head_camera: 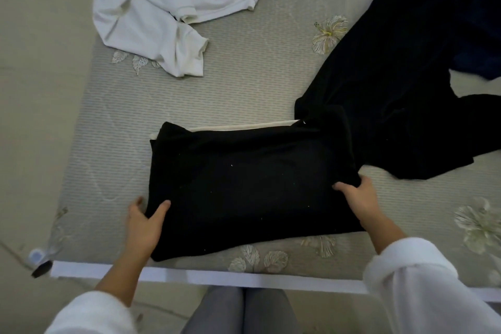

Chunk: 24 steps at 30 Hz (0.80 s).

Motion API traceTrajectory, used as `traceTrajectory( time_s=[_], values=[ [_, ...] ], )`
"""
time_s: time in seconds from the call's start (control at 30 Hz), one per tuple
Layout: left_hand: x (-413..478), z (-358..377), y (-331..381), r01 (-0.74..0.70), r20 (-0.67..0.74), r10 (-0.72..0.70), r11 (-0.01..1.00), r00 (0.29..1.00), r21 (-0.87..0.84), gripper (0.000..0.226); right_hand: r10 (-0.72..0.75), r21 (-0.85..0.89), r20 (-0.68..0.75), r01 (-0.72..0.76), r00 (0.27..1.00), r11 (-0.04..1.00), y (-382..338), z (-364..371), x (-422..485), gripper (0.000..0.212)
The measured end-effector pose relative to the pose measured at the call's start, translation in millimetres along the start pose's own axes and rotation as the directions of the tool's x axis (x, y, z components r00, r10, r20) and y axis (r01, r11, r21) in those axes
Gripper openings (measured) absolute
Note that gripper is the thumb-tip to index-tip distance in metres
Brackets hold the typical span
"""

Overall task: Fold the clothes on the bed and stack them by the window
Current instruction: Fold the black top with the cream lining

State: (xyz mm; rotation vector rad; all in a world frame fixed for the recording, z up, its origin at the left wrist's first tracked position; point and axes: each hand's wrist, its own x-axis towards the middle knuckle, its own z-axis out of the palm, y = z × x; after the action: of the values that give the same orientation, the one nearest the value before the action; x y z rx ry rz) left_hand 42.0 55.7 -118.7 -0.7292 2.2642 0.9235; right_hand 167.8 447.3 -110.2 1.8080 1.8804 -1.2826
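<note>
Both hands are gripping the folded black garment (252,184) at the bed's (244,84) near edge.
The left hand (145,222) is pinching one side, the right hand (357,198) the other; a loose black garment (401,89) is lying against it, perhaps overlapping, so lifting risks dragging that along.

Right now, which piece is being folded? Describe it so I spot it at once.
Start at the bed, at its near edge. The folded black garment lies there as a neat rectangle with a cream strip along its far edge. The other black garment sprawls loose to its right, and the white sweatshirt lies crumpled farther back.
</note>
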Motion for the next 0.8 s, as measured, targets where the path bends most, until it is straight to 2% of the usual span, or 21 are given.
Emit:
traceTrajectory(
  time_s=[0.07,0.17,0.23,0.3,0.37,0.47,0.57,0.67,0.8],
  values=[
    [-5,-6,6,0.09,0.122,-0.072,0.985,0.99,-0.147,0.048,0.087,0.083,0.03,-0.089,0.996,0.993,-11,-7,-3,0.047],
    [-10,-16,19,0.087,0.172,-0.062,0.986,0.983,-0.141,0.04,0.16,0.089,0.132,-0.172,0.978,0.981,-26,-22,-15,0.034],
    [-18,-22,31,0.002,0.18,0.017,0.995,0.983,-0.102,0.034,0.115,0.056,0.161,-0.125,0.98,0.991,-33,-26,-30,0.03],
    [-30,-25,42,-0.09,0.181,0.105,0.992,0.978,-0.088,0.029,-0.01,-0.003,0.132,0.01,0.991,1.0,-32,-24,-52,0.029],
    [-44,-28,50,-0.201,0.127,0.204,0.979,0.971,-0.034,0.025,-0.132,-0.108,0.121,0.146,0.984,0.983,-24,-22,-74,0.032],
    [-64,-33,57,-0.382,0.031,0.381,0.92,0.924,0.086,0.012,-0.233,-0.202,0.118,0.253,0.965,0.946,-4,-26,-102,0.032],
    [-87,-36,66,-0.501,0.005,0.511,0.841,0.86,0.202,0.013,-0.306,-0.14,0.103,0.318,0.947,0.938,15,-46,-121,0.023],
    [-110,-32,76,-0.591,0.063,0.593,0.775,0.803,0.226,0.016,-0.353,-0.05,0.082,0.358,0.932,0.933,32,-78,-133,0.019],
    [-147,3,95,-0.703,0.169,0.689,0.647,0.705,0.296,0.024,-0.308,0.061,-0.009,0.308,0.951,0.95,66,-130,-141,0.018]
  ],
)
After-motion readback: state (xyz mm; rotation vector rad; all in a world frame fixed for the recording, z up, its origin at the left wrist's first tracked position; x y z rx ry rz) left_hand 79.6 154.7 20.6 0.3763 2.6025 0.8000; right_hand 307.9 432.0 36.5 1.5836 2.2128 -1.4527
